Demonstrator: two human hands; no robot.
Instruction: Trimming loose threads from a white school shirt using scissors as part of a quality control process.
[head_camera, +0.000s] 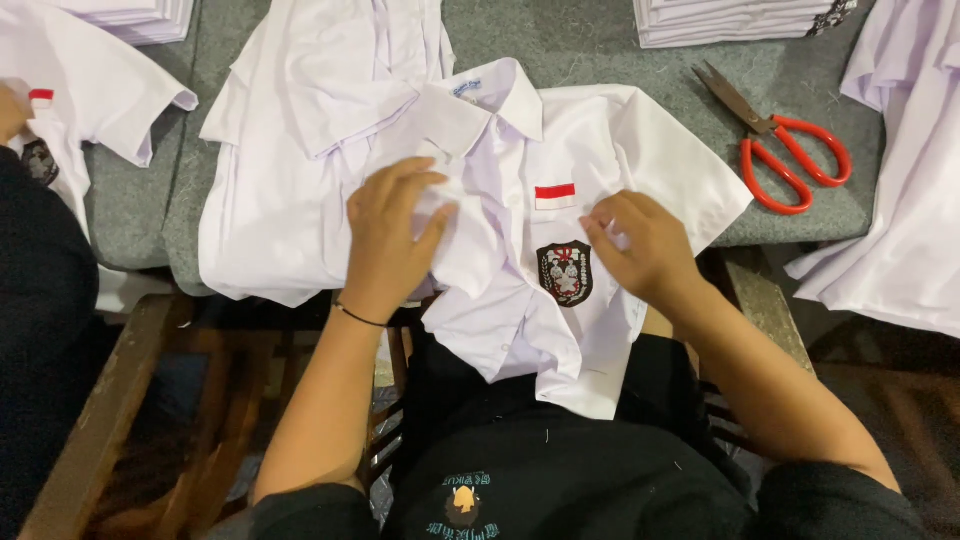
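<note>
Grey felt-covered table (600, 45), filling the upper part of the view, with a wooden frame below its near edge. Heap of white shirts (300, 130) spread across the table's left centre; further white garments (905, 180) hanging at the right edge. Stacks of folded white fabric (735, 20) along the far edge, at upper right and upper left. White short-sleeved shirt (610, 130) at centre, front side up, collar toward the far edge, lower hem draped over the near edge onto a dark lap. Left hand (390, 240) laid on the shirt front left of the placket, fingers bent, gathering a fold of cloth between thumb and fingers. Right hand (645, 245) at the right side of the chest, near the sleeve, fingertips drawn together and pinching the fabric. Red-handled scissors (785, 140) lying on the felt, right of the shirt and well apart from both hands, blades closed and pointing up-left. Dark shield-shaped badge (565, 272) on the shirt chest, between the two hands. Small red-and-white flag patch (555, 196) just above the badge. Thin dark band (358, 316) around the left wrist. Another person's hand (12, 110) at the far left edge, resting on a separate white shirt.
</note>
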